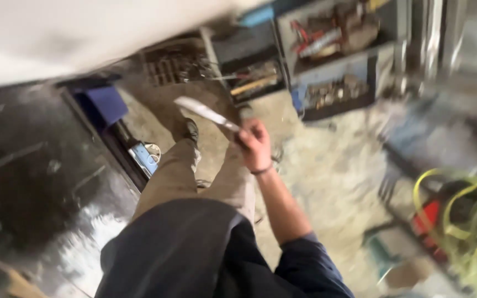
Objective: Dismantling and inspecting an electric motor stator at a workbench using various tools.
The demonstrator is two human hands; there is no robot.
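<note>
Nearest the camera, the person's dark shirt and tan trousers (189,176) fill the lower middle of the view, with 1 boot (187,130) planted on the gritty floor (332,182) ahead. The right hand (254,144) reaches forward from a dark sleeve, its fingers (260,132) clenched round the near end of a flat metal tool (205,112). The tool's long axis runs from the fist up and to the left, away from the body, with the pale free end over the floor just beyond the boot. It looks like a blade or wrench; blur hides which. The left hand does not show, so only the right has the tool. Farther out, open tool drawers (332,60) stand against the far side, roughly in front of the hand. A yellow hose (459,215) coils at the right.
</note>
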